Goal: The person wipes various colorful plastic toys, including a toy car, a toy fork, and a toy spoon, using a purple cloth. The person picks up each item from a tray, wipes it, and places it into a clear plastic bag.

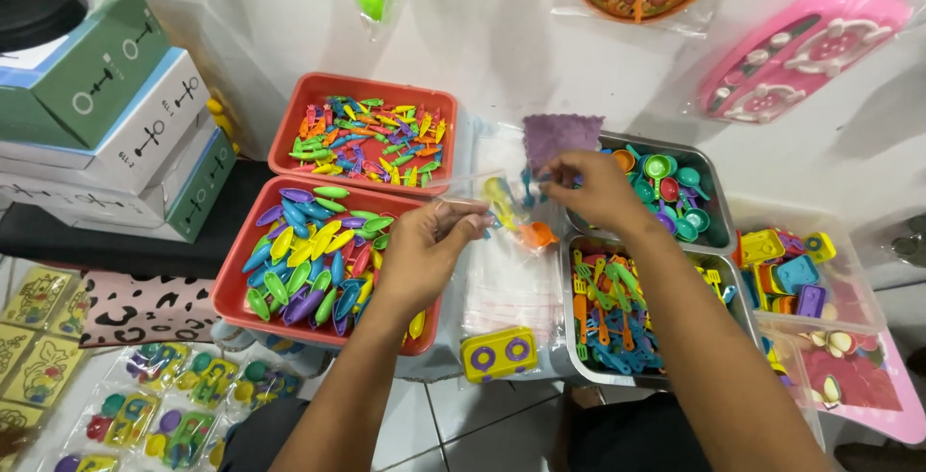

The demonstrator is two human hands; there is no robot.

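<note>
Clear plastic bag (502,204) sat held up at centre, between both hands, above a stack of flat clear bags (506,289). Inside it: a yellow piece, a blue piece, and an orange cup-shaped piece (536,234) at the bottom.

Left hand (424,245) was pinched on the bag's left top edge. Right hand (588,188) was closed on the right top edge, just beside a purple card (561,134).

Left of the bag: near red tray (231,289) held boat-shaped toy pieces in mixed colours; far red tray (289,134) held smaller thin mixed pieces.

Right: far metal tray (719,192) held small toy pots and cups, mostly teal; near metal tray (569,337) held toy cutlery, blue and orange. Further right, a clear tub (858,279) held blocky toy appliances.

Yellow toy stove with purple rings (498,353) lay near the edge, below the bag stack. Finished toy packs (183,404) lay at near left.
</note>
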